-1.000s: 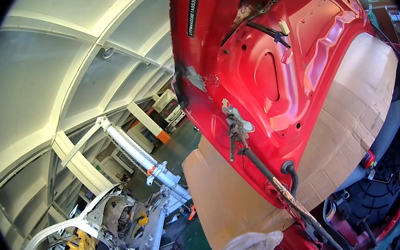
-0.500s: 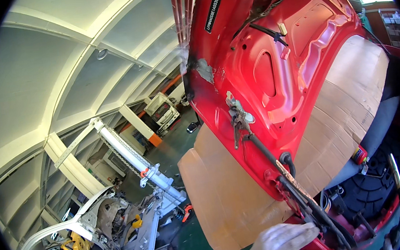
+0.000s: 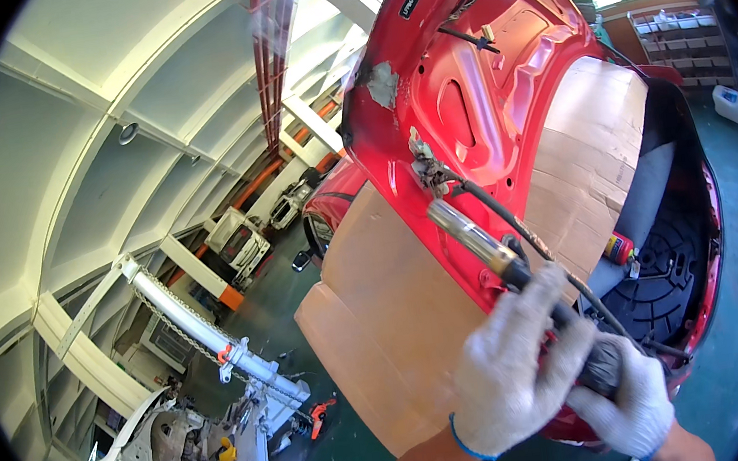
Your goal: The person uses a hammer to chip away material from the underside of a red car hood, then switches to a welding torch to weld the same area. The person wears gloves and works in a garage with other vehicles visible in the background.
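Observation:
In my gloved right hand (image 3: 634, 401) is the dark grip of a torch-like tool (image 3: 471, 235) with a shiny metal tube, a brass-coloured collar and a black handle. The tube points up and left, towards the lower edge of the raised red car lid (image 3: 421, 124). My left hand (image 3: 512, 369), in a white glove, is up against the tool's handle. Its thumb and fingers are spread, with a little red showing between them. Grey filler-like patches mark the lid's edge, and a burnt-looking bracket (image 3: 427, 167) hangs there. Cardboard (image 3: 397, 318) lies behind the lid.
A red spray can (image 3: 619, 247) lies by the dark trunk well (image 3: 666, 283). Left stand a silver post with chains (image 3: 205, 313) and a stripped car shell (image 3: 167, 454). A white jug (image 3: 730, 105) sits on the green floor near shelves (image 3: 685, 44).
The torch-like tool has come from the right side into my right hand, which has entered view. My left hand has risen to the tool. The view has shifted.

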`<state>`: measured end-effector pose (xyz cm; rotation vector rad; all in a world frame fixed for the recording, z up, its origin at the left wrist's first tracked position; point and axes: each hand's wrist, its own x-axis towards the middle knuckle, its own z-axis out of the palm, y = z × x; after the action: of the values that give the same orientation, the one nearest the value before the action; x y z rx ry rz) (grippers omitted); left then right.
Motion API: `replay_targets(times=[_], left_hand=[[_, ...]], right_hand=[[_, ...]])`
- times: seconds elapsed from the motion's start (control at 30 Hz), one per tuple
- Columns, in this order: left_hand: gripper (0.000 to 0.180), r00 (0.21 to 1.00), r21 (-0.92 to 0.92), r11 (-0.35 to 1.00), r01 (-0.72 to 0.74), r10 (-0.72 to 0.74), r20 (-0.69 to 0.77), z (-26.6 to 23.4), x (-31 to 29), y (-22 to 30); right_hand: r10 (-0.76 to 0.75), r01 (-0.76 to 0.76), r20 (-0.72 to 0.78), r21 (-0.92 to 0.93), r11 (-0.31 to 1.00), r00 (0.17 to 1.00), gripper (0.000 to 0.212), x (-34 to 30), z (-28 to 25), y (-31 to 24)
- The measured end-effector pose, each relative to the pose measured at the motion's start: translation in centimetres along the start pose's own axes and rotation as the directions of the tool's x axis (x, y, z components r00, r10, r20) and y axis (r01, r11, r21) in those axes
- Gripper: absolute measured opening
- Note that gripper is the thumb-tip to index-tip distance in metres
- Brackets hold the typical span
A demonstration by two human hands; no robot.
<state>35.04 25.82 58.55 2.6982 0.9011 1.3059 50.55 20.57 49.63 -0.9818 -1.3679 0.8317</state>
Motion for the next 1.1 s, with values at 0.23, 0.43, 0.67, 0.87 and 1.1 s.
replay_targets(times=[0.23,0.43,0.67,0.87,1.1], left_hand=[[0.046,0.942,-0.227,0.960,0.165,-0.222,-0.251,-1.3,-2.6,-5.1],[0.043,0.954,-0.212,0.971,0.107,-0.161,-0.253,-2.9,-4.0,-6.6],[0.042,0.946,-0.105,0.985,0.139,-0.164,-0.281,-3.5,-5.1,-6.6],[0.041,0.913,-0.038,0.967,0.251,-0.250,-0.322,-1.7,-3.6,-5.3],[0.045,0.875,0.178,0.926,0.333,-0.233,-0.424,0.3,-2.7,-3.9]], right_hand=[[-0.178,0.168,-0.031,-0.198,0.966,0.984,0.066,1.2,8.6,1.2],[-0.263,0.262,-0.026,-0.043,0.964,0.964,0.073,1.3,11.8,3.8],[-0.157,0.158,0.168,0.008,0.987,0.973,0.081,1.3,12.0,4.5],[-0.181,0.153,0.152,0.183,0.971,0.972,0.076,2.3,12.0,5.8],[-0.257,0.230,0.201,0.147,0.962,0.945,0.072,3.2,9.1,6.0]])
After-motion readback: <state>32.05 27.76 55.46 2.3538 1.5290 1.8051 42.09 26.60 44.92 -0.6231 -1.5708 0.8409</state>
